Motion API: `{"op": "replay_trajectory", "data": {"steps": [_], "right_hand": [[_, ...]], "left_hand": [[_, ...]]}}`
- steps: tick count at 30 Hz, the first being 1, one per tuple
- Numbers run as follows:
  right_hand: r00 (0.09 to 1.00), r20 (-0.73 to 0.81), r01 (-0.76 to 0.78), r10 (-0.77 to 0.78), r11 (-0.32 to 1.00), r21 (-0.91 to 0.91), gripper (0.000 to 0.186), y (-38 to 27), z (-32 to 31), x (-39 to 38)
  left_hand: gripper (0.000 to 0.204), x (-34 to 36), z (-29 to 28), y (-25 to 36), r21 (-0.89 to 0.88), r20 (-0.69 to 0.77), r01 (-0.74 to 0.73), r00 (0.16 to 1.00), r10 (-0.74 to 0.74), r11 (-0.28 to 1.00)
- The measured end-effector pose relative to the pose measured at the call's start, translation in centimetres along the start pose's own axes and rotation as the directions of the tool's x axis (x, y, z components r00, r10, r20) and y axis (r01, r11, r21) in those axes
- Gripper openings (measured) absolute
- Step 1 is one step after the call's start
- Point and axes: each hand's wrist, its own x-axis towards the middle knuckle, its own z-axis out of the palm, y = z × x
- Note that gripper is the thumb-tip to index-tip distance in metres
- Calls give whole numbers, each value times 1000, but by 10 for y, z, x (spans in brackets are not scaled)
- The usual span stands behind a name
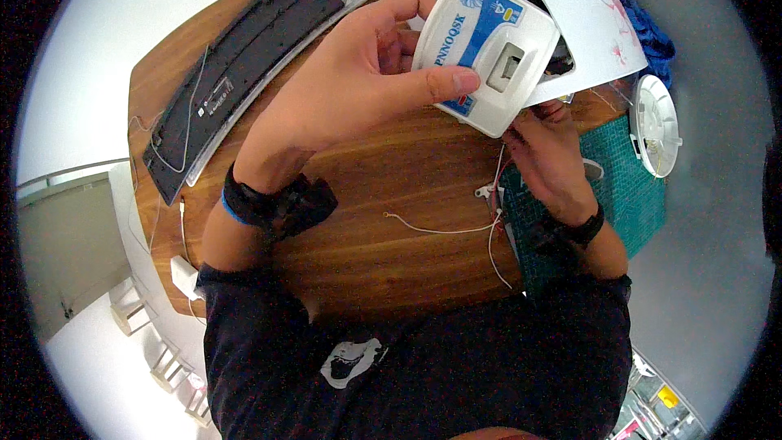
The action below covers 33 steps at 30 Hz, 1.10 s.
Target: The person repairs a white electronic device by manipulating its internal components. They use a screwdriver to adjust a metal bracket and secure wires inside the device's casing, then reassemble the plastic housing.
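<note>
My left hand [350, 81] grips a white plastic control panel [489, 53] by its left side, thumb across the front. The panel has rounded corners, a blue printed label and a rectangular cut-out. Behind it lies a white rounded appliance housing [599, 41] with a pink flower print and a dark opening, partly covered by the panel. Below the panel's lower corner, my right hand [554, 159] has its fingers curled in close to the housing. Its fingertips are partly hidden, and what they pinch cannot be made out. Thin white wires [456, 231] trail beneath it onto the table.
A long black padded strip [244, 73] with a cable lies on the wooden table [366, 261] at the left. At the right are a green cutting mat [635, 195] and a round white plastic cover [656, 126]. A white power adapter [186, 277] sits at the table's left edge.
</note>
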Motion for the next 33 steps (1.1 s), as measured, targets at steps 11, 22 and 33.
{"op": "replay_trajectory", "data": {"steps": [11,22,33], "right_hand": [[973,115,220,-201,957,-190,21,-11,-2,26],[940,227,325,-254,868,-376,18,-5,21,37],[982,187,92,-11,898,-430,27,-4,20,24]], "left_hand": [[57,3,-8,-2,124,-50,89,995,-83,988],[55,-25,-21,-27,-196,-159,169,967,-201,966],[63,-24,-34,-29,-52,-173,221,959,-226,974]]}}
